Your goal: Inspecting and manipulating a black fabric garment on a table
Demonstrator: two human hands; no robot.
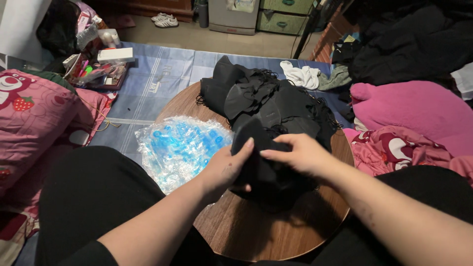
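Here, both hands met over the near middle of the round wooden desk [256,236], closed on one black face mask [258,148] that they held between them just above the wood. The left hand [227,170] had its grip wrapped round the mask's left edge, thumb up against the front and fingers tucked behind; the right hand [300,155] pinched the right side, its fingers curled over the top fold. Just behind the held mask, a heap of black masks [266,98] with thin ear loops lay piled across the far half of the desk, some touching the mask in hand. To the left of the hands, a clear plastic bag [180,145] rested on the desk's edge and spilled past it; blue and white packaging showed through it, though what it held could not be told. Beyond the desk, on the blue sheet [157,74], a shallow tray [101,74] carried small boxes, bottles and coloured pens. A pink pillow [29,113] lay to the left, and pink bedding [414,118] to the right.
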